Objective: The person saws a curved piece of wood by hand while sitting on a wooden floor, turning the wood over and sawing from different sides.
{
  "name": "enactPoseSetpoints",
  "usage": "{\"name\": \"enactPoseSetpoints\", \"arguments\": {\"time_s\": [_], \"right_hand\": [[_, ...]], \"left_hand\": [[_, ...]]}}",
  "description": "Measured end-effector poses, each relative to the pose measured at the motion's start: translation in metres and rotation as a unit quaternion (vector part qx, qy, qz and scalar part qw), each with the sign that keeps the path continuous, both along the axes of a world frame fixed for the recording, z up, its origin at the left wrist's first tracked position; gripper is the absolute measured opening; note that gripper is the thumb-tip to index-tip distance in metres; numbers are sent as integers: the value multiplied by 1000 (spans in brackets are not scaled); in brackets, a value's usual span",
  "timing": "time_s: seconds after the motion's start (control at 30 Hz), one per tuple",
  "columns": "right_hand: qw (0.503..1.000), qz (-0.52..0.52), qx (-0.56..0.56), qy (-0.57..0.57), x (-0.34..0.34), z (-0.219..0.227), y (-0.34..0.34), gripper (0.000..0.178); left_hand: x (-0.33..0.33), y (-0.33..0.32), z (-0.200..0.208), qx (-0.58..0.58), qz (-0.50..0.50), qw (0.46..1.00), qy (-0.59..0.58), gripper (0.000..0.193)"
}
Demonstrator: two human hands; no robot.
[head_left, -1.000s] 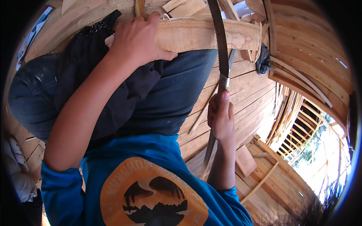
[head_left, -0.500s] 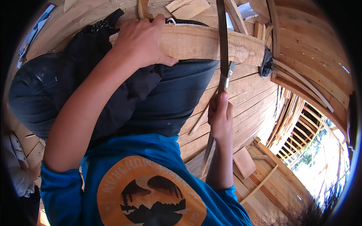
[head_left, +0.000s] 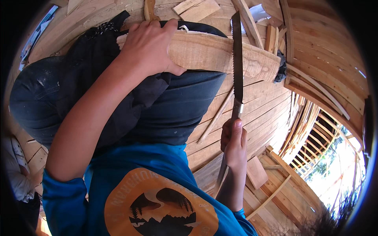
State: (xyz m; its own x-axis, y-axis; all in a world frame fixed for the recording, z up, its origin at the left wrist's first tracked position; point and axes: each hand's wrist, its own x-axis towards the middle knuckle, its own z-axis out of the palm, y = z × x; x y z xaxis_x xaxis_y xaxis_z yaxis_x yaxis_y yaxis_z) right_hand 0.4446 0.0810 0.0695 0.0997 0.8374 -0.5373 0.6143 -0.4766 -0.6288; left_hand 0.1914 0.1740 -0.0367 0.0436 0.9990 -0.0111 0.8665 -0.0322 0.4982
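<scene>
- Lying across our dark-trousered knee (head_left: pixel 173 106), the plank (head_left: pixel 212 53) runs from left to right, its right end sticking out past the leg.
- We press our left hand (head_left: pixel 151 49) flat over the plank's left part, fingers curled over its far edge, thumb on the near side.
- Our saw (head_left: pixel 237 55) stands with its blade across the plank near the right end, teeth in the wood.
- We have our right hand (head_left: pixel 234 143) closed around the saw's handle, below the plank.
- Beneath us lie floorboards (head_left: pixel 260 106), with loose offcuts (head_left: pixel 197 10) beyond the knee and a thin strip (head_left: pixel 215 116) beside the leg.
</scene>
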Motion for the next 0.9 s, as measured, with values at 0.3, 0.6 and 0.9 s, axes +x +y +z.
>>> {"name": "enactPoseSetpoints", "arguments": {"time_s": [0.3,0.6,0.9], "right_hand": [[997,46,-1,-55,-18,-2,37,59],[996,66,12,-58,-25,-7,55,58],[999,37,-16,-32,1,8,-9,58]], "left_hand": [[-9,-3,1,-24,59,998,-20,93],[-6,-4,-7,-1,60,998,-22,89],[-8,7,-5,-12,29,998,-45,86]]}}
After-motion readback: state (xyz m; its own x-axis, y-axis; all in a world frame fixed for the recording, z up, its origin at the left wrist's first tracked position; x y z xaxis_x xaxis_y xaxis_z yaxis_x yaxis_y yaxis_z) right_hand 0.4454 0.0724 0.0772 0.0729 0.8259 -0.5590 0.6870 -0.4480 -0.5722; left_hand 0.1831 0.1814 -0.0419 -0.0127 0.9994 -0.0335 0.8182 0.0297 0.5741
